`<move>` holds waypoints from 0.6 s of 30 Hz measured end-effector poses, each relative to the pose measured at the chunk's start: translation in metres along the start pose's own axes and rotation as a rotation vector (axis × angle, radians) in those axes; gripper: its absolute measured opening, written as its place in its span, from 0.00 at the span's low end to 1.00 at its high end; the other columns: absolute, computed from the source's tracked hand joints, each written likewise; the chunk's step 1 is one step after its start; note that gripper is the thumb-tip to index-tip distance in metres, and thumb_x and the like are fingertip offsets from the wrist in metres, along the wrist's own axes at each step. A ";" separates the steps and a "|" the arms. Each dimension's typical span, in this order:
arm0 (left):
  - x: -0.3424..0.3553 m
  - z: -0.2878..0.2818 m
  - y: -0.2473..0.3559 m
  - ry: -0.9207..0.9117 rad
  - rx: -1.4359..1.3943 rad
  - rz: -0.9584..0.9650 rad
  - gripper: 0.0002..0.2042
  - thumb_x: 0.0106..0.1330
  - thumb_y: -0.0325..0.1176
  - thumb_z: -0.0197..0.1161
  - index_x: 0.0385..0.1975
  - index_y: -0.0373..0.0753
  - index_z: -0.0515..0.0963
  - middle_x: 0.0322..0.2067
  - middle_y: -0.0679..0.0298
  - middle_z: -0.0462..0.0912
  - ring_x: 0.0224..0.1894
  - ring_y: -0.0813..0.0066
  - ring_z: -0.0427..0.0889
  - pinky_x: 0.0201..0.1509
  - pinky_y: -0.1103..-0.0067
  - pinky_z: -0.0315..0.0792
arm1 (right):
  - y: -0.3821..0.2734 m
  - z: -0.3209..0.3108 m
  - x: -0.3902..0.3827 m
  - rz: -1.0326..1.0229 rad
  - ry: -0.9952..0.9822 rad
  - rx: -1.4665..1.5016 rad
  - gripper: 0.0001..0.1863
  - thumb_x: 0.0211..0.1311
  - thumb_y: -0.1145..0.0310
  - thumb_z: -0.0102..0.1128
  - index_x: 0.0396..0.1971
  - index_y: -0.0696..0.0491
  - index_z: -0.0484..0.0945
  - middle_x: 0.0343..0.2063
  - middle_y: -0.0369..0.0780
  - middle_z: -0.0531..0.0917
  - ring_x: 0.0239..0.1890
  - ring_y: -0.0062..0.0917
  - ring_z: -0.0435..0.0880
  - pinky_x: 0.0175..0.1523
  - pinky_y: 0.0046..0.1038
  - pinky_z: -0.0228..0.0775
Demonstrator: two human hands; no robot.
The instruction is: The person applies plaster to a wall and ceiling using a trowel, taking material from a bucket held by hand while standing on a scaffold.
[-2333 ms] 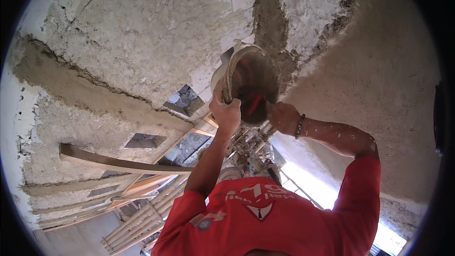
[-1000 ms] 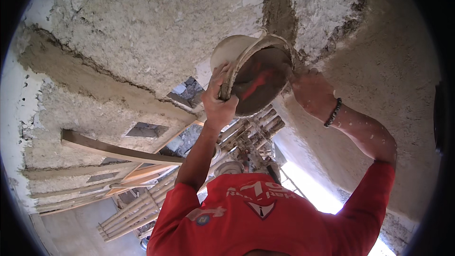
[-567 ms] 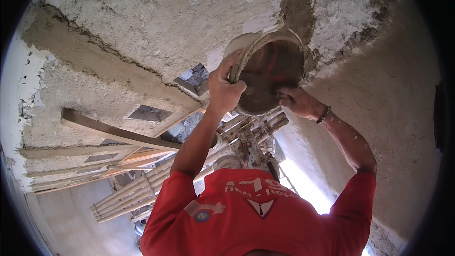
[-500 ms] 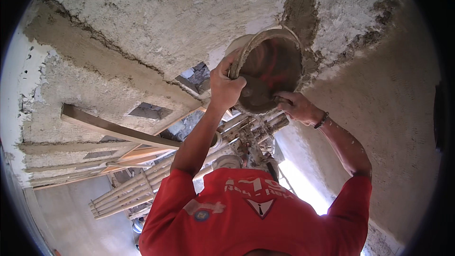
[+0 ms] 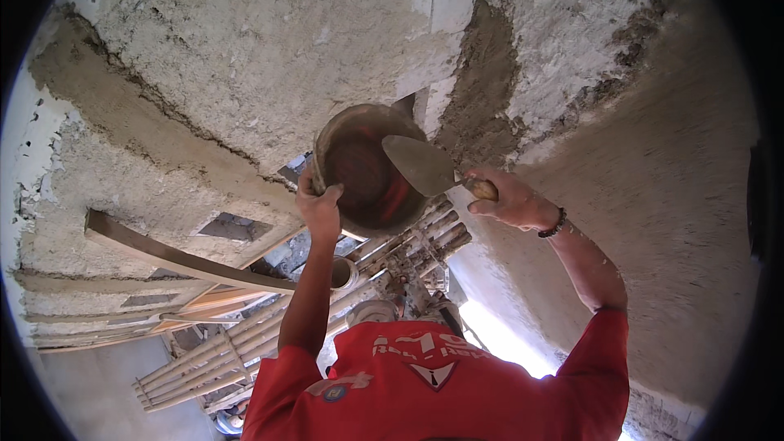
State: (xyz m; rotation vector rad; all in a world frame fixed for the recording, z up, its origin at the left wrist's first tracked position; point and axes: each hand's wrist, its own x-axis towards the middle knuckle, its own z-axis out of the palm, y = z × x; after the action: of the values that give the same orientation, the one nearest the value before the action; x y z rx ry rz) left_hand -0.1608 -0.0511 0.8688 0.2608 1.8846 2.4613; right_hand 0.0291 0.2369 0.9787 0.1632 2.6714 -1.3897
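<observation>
My left hand (image 5: 321, 206) grips the near-left rim of a round mortar bucket (image 5: 325, 137), thumb over the edge. The bucket is tilted so its inside faces me; grey mortar coats its walls and reddish streaks show through. My right hand (image 5: 514, 198) is closed round the wooden handle of a pointing trowel (image 5: 420, 165). The trowel's broad blade, smeared with wet mortar, points left across the bucket's right rim. Beyond the trowel, a dark strip of damp mortar (image 5: 483, 73) covers part of the rough wall (image 5: 286, 41).
On the left a long wooden straightedge (image 5: 180, 260) leans out from the wall. Below lie bamboo scaffold poles (image 5: 204, 363) and a small white bucket (image 5: 346, 274). A smooth plastered wall (image 5: 653, 229) rises on the right. Square holes open in the rough wall.
My left hand has brought the bucket down and to the left. The trowel has come up out of the bucket in my right hand, its blade now in full view.
</observation>
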 end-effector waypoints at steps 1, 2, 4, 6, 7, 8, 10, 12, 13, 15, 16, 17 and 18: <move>-0.003 -0.010 -0.001 0.028 -0.006 -0.014 0.21 0.47 0.17 0.61 0.46 0.31 0.76 0.39 0.63 0.81 0.39 0.76 0.79 0.48 0.78 0.73 | -0.004 -0.009 0.002 -0.002 0.031 -0.089 0.26 0.56 0.65 0.69 0.53 0.57 0.72 0.30 0.39 0.78 0.29 0.25 0.78 0.36 0.29 0.72; -0.007 -0.020 -0.006 0.037 0.035 -0.031 0.21 0.46 0.17 0.61 0.46 0.30 0.76 0.39 0.62 0.81 0.39 0.76 0.79 0.48 0.78 0.73 | -0.009 -0.018 0.003 -0.001 0.060 -0.180 0.26 0.54 0.64 0.71 0.51 0.57 0.72 0.32 0.40 0.79 0.32 0.28 0.80 0.39 0.31 0.73; -0.016 -0.042 -0.013 0.067 0.126 -0.063 0.22 0.46 0.17 0.61 0.46 0.30 0.76 0.39 0.62 0.80 0.39 0.76 0.79 0.48 0.79 0.73 | -0.046 -0.034 0.015 -0.008 -0.055 -0.218 0.26 0.51 0.64 0.73 0.47 0.57 0.72 0.34 0.43 0.79 0.38 0.31 0.80 0.44 0.34 0.72; -0.026 -0.058 -0.016 0.098 0.163 -0.101 0.22 0.46 0.17 0.61 0.46 0.29 0.76 0.39 0.62 0.81 0.40 0.75 0.79 0.49 0.78 0.73 | -0.092 -0.047 0.022 -0.081 -0.147 -0.269 0.26 0.50 0.64 0.73 0.46 0.57 0.72 0.36 0.45 0.80 0.40 0.33 0.81 0.46 0.35 0.72; -0.032 -0.066 -0.019 0.109 0.185 -0.122 0.22 0.45 0.17 0.61 0.46 0.29 0.76 0.40 0.62 0.81 0.40 0.75 0.79 0.49 0.78 0.73 | -0.114 -0.053 0.024 -0.149 -0.183 -0.298 0.26 0.51 0.64 0.73 0.47 0.58 0.73 0.35 0.45 0.81 0.39 0.33 0.82 0.46 0.35 0.73; -0.035 -0.075 -0.024 0.116 0.174 -0.139 0.23 0.45 0.17 0.61 0.46 0.29 0.76 0.40 0.61 0.81 0.40 0.74 0.79 0.49 0.78 0.73 | -0.128 -0.060 0.024 -0.218 -0.215 -0.331 0.26 0.51 0.64 0.73 0.47 0.58 0.73 0.35 0.45 0.81 0.38 0.33 0.82 0.45 0.35 0.73; -0.044 -0.100 -0.036 0.150 0.163 -0.170 0.23 0.45 0.18 0.61 0.46 0.29 0.76 0.40 0.61 0.81 0.41 0.74 0.79 0.50 0.78 0.73 | -0.137 -0.071 0.029 -0.436 -0.215 -0.294 0.25 0.53 0.65 0.72 0.50 0.58 0.75 0.35 0.45 0.82 0.36 0.30 0.83 0.41 0.33 0.74; -0.053 -0.114 -0.036 0.166 0.250 -0.189 0.23 0.45 0.18 0.60 0.46 0.28 0.76 0.40 0.60 0.81 0.40 0.74 0.79 0.50 0.78 0.73 | -0.134 -0.085 0.034 -0.521 -0.234 -0.243 0.25 0.54 0.66 0.70 0.52 0.58 0.76 0.35 0.45 0.83 0.33 0.27 0.84 0.35 0.31 0.75; -0.055 -0.120 -0.034 0.184 0.299 -0.194 0.23 0.44 0.18 0.60 0.46 0.28 0.76 0.40 0.60 0.81 0.40 0.74 0.79 0.50 0.78 0.73 | -0.124 -0.093 0.041 -0.510 -0.260 -0.202 0.25 0.55 0.66 0.69 0.53 0.57 0.76 0.35 0.44 0.83 0.32 0.26 0.83 0.32 0.29 0.75; -0.051 -0.121 -0.038 0.218 0.288 -0.154 0.23 0.44 0.18 0.60 0.46 0.28 0.76 0.39 0.60 0.81 0.40 0.73 0.79 0.50 0.78 0.73 | -0.084 -0.117 0.056 -0.044 -0.324 0.112 0.23 0.59 0.68 0.65 0.55 0.57 0.76 0.36 0.42 0.84 0.30 0.19 0.83 0.25 0.22 0.75; -0.057 -0.124 -0.039 0.238 0.285 -0.150 0.23 0.44 0.18 0.61 0.46 0.27 0.76 0.39 0.59 0.82 0.40 0.73 0.80 0.50 0.77 0.73 | -0.068 -0.137 0.071 0.109 -0.043 0.132 0.21 0.63 0.71 0.60 0.56 0.56 0.76 0.38 0.42 0.83 0.29 0.18 0.81 0.27 0.21 0.76; -0.056 -0.111 -0.033 0.198 0.267 -0.228 0.24 0.43 0.19 0.61 0.46 0.27 0.76 0.39 0.59 0.82 0.41 0.72 0.80 0.51 0.77 0.73 | -0.017 -0.179 0.085 0.132 0.284 -0.101 0.16 0.65 0.67 0.58 0.51 0.55 0.77 0.33 0.39 0.82 0.25 0.17 0.78 0.26 0.20 0.74; -0.064 -0.110 -0.038 0.187 0.257 -0.242 0.24 0.43 0.19 0.61 0.46 0.27 0.76 0.39 0.58 0.82 0.41 0.71 0.80 0.51 0.76 0.73 | 0.033 -0.220 0.100 0.207 0.596 -0.323 0.13 0.68 0.64 0.56 0.47 0.54 0.77 0.28 0.35 0.80 0.20 0.16 0.74 0.25 0.19 0.71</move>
State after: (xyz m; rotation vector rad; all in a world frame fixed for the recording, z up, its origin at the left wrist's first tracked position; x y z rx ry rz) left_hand -0.1175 -0.1547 0.7973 -0.1908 2.1600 2.1523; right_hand -0.0784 0.4397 1.0612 0.9177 3.1707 -0.9343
